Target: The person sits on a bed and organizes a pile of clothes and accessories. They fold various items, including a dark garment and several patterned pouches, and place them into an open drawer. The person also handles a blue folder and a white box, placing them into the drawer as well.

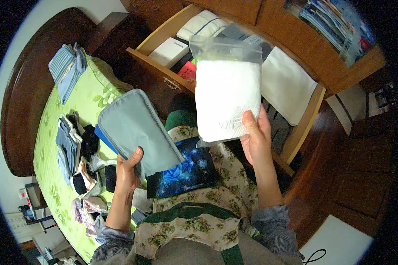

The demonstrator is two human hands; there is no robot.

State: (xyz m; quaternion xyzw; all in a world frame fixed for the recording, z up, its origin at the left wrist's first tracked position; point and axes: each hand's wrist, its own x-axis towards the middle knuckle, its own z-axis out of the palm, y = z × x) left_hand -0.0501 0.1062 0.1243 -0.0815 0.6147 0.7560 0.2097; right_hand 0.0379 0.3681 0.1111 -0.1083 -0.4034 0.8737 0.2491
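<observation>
My left hand (128,169) grips a flat grey fabric pouch (137,129) by its near edge, thumb on top. Held up in my right hand (257,135) is a clear plastic zip bag (225,44) with a folded white textile (229,92) inside. A pull-out wooden drawer (301,132) stands behind that bag. In the drawer lie a rolled cream towel (202,26), a white box (169,52), a red item (187,72) and a flat white cloth (287,84). The bag hides part of the drawer.
To the left is a bed with a green floral sheet (46,155), bearing folded clothes (68,145), a striped stack (64,66) and bundled garments (91,212). A dark wooden headboard (26,82) rises beyond. A shelf at upper right holds stacked clothing (338,26). A white board (338,241) is at lower right.
</observation>
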